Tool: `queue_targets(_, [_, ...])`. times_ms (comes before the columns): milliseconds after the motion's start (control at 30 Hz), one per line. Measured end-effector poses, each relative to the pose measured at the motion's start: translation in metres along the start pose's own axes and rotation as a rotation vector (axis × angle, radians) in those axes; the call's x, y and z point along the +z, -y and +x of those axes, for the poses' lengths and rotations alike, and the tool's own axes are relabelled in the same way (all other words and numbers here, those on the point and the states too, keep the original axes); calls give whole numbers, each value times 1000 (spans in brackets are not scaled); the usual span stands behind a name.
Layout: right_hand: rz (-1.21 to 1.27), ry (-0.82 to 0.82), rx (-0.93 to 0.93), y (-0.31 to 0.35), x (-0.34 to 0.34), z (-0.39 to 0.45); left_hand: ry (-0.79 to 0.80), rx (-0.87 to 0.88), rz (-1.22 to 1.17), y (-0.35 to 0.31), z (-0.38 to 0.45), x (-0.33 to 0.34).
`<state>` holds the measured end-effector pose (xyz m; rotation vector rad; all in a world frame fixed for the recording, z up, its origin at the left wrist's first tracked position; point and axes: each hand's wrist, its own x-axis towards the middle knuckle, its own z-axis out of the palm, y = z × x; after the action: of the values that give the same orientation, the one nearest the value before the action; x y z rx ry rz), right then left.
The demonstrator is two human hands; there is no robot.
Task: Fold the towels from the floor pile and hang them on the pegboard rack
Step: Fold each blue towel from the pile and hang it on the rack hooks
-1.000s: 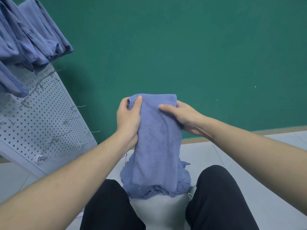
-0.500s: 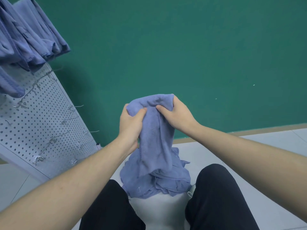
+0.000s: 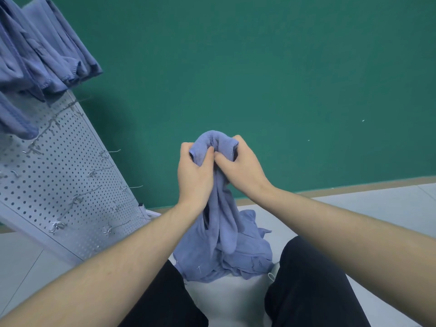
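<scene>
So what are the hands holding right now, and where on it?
Both the left hand and the right hand grip one blue towel at its bunched top fold, close together; the rest hangs down.

left hand + right hand: closed together, thumbs touching | towel: flat fold now bunched

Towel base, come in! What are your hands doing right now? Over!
Left hand and right hand both grip the bunched blue terry towel at its top. Towel hangs over the blue floor pile. Grey perforated pegboard rack to the left, nothing between.
</scene>
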<state>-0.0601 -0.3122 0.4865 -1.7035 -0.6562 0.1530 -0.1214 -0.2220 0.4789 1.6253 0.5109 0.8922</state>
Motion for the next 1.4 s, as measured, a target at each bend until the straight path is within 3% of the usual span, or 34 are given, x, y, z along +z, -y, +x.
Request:
queue_targets(300, [181, 181, 49, -1, -11, -4, 119, -160, -225, -4, 0, -3])
queue_targets(400, [203, 228, 41, -4, -7, -5, 152, -173, -189, 1, -1, -2])
queue_targets(500, [256, 179, 28, -2, -10, -5, 132, -227, -215, 0, 3, -4])
queue_targets(633, [126, -64, -39, -19, -12, 0, 114, -280, -245, -8, 11, -7])
queue_targets(833, [74, 108, 90, -35, 0, -4, 151, -321, -367, -20, 18, -5])
queue_targets(1067, [-55, 237, 120, -48, 13, -8, -21, -362, -499, -26, 35, -21])
queue_targets(1400, [44, 289, 94, -14, 30, 27, -119, -500, -609, -3, 48, -60])
